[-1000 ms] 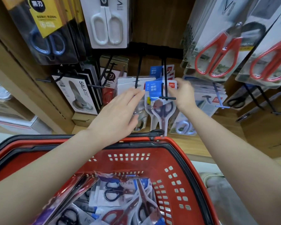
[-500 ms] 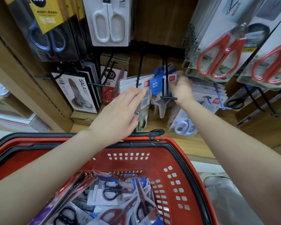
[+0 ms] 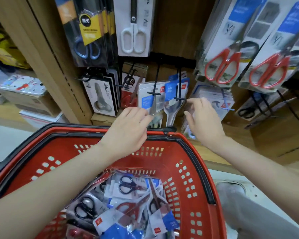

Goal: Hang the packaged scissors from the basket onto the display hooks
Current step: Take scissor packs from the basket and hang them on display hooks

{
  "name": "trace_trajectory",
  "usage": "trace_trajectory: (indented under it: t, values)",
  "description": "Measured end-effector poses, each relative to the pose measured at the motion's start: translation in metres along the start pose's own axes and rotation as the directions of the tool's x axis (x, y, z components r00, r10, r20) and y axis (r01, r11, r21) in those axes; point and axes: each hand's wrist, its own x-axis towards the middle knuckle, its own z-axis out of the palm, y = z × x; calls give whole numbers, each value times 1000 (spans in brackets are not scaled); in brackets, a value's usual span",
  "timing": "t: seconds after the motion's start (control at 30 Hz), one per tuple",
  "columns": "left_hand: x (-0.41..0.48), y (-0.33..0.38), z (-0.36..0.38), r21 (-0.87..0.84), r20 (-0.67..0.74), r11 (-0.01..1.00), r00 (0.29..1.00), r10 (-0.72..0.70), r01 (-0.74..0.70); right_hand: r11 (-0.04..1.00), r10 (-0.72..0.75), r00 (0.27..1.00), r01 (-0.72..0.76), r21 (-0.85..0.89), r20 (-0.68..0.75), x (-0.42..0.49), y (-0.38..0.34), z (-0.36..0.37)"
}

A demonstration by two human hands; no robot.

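Note:
A red basket sits below me, holding several packaged scissors with black and red handles. On the shelf wall, a blue-carded scissors pack hangs on a black display hook. To its left another pack hangs on a second hook. My right hand hovers just right of the hung pack, fingers relaxed and holding nothing. Over the basket's far rim, my left hand is spread with its fingertips touching the bottom of the left pack.
Larger packs hang above: red-handled scissors at right, white-handled scissors at centre, blue-handled ones at left. A SALA pack hangs lower left. Bare black hooks jut out at lower right. A wooden post stands left.
My right hand has let go of the blue-carded pack, which now hangs on the hook, and has drawn back toward me. My left hand shifted slightly right.

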Motion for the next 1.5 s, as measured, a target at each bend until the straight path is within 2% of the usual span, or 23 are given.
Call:
trace_trajectory:
  t: [0.07, 0.13, 0.2, 0.27, 0.37, 0.47, 0.5, 0.63, 0.73, 0.87, 0.97, 1.0, 1.1, 1.17, 1.33, 1.4, 1.5]
  values:
    - [-28, 5, -5, 1, 13, 1000, 1000, 8, -8, 998, -53, 996, 55, 19, -66, -25, -12, -7]
    - [-61, 5, -2, -21, 65, 1000, 998, -6, 7, 994, -85, 994, 89, 62, -65, -50, -27, -6]
    - [-97, 5, 11, -51, 173, 998, 985, -21, 30, 982, -147, 989, 144, 122, 17, -74, -42, 5]
    - [-135, 5, 30, -92, 320, 991, 945, -67, 101, 968, -191, 963, 154, 197, 191, -97, -60, 20]
    - [-177, 7, 57, -147, 543, 949, 825, -158, 278, 964, -141, 877, 15, 267, 460, -127, -81, 58]
    - [-198, 11, 83, -211, 728, 876, 668, -154, 433, 957, 8, 738, -202, 210, 675, -148, -84, 107]
    - [-202, 14, 91, -211, 792, 847, 593, -145, 489, 948, 61, 682, -269, 172, 729, -154, -82, 121]
    - [-208, 27, 114, -162, 918, 742, 375, -128, 650, 888, 240, 472, -460, 5, 848, -178, -66, 158]
    - [-213, 37, 126, -137, 952, 680, 284, -110, 721, 821, 298, 371, -569, -39, 880, -193, -60, 170]
    - [-222, 45, 138, -149, 945, 580, 288, -155, 801, 830, 313, 327, -550, -89, 892, -197, -59, 175]
    - [-221, 46, 142, -182, 944, 415, 276, -181, 891, 829, 351, 339, -545, -121, 873, -193, -59, 176]
    - [-217, 46, 138, -185, 947, 387, 270, -176, 903, 825, 375, 347, -549, -138, 860, -190, -60, 176]
    - [-204, 44, 129, -202, 940, 335, 278, -196, 920, 754, 421, 262, -633, -175, 869, -179, -62, 174]
    - [-196, 41, 120, -233, 909, 324, 323, -263, 917, 737, 407, 208, -650, -185, 890, -171, -63, 170]
    - [-175, 31, 81, -358, 755, 303, 464, -463, 883, 695, 346, 173, -707, -128, 922, -156, -64, 146]
    - [-168, 26, 63, -391, 695, 323, 507, -510, 862, 636, 271, 191, -771, -27, 944, -153, -67, 129]
    - [-160, 21, 38, -464, 605, 307, 550, -575, 831, 540, 148, 323, -818, 197, 935, -155, -74, 96]
